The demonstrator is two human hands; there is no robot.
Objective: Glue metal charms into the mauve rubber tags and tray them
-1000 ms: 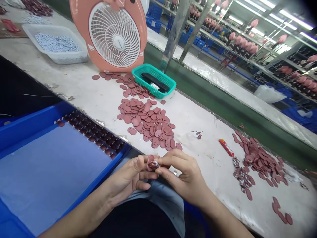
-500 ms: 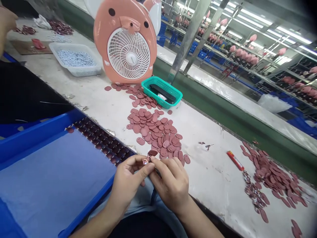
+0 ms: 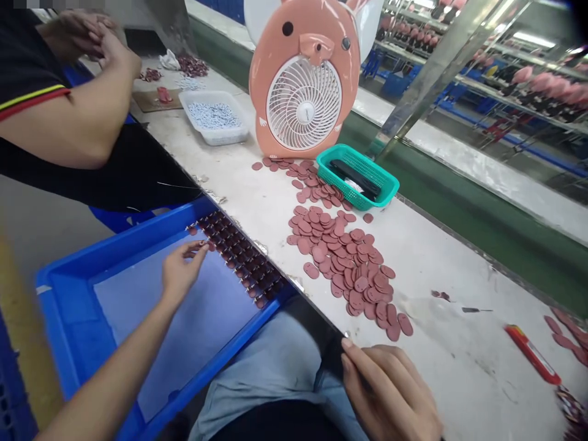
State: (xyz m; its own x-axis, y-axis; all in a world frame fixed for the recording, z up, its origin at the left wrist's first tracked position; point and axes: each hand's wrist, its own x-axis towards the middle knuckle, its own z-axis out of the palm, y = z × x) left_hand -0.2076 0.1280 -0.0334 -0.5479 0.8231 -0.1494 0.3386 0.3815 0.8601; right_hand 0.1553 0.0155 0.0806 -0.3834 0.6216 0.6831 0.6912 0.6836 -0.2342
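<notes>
My left hand (image 3: pixel 184 269) reaches over the blue plastic tray (image 3: pixel 114 245), its fingertips pinching a small maroon oval piece (image 3: pixel 203 245) at the near end of a dense row of similar pieces (image 3: pixel 236 254). That row lies along the tray's edge next to the workbench. My right hand (image 3: pixel 388 392) is low at the bottom of the view, beside the bench edge, with its fingers together. Nothing shows between them, though part of the hand is cut off. A loose pile of pink-maroon oval pieces (image 3: pixel 342 260) lies on the bench beyond it.
A co-worker's arm (image 3: pixel 68 122) and hands are at upper left. On the bench stand a pink pig-shaped fan (image 3: pixel 303 104), a green basket (image 3: pixel 356 177), a white tray of small parts (image 3: pixel 214 119) and a red utility knife (image 3: pixel 533 354). Another pile sits at right.
My hands have parted. The left hand moved from in front of me out to the row in the tray, and the right dropped low. The view swung, shifting the bench to the right.
</notes>
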